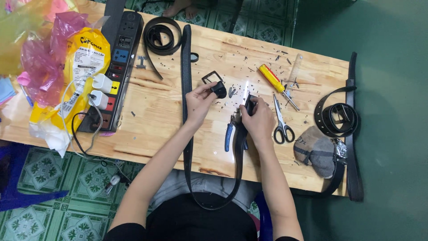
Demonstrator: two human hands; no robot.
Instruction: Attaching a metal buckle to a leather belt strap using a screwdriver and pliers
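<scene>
Belt: long black leather belt [186,89] lies lengthwise on the pale wooden tabletop [169,111], loops off the near edge into the person's lap and comes back up to the right hand
Buckle: small black rectangular metal buckle [215,85] sits just right of the belt's long run, at the left hand's fingertips
Left hand: left hand [198,102] rests against the belt, fingers pinching a dark rounded part of the buckle
Right hand: right hand [258,120] is to the right of the belt's long run, fingers curled shut around the belt's free end, which stands upright; something shiny shows at its top, too blurred to name
Near the belt: blue-handled pliers [229,134] lie between the two belt runs; black-handled scissors [281,125] and a yellow-and-red screwdriver [274,80] lie further right; a black power strip [118,62] with white plugs lies well left
Risk: buckle may slip from so small a pinch, I judge, and skid among the dark scraps on the tabletop
Risk: hanging loop may drag the belt end out of the right hand, since its weight pulls toward the lap
</scene>
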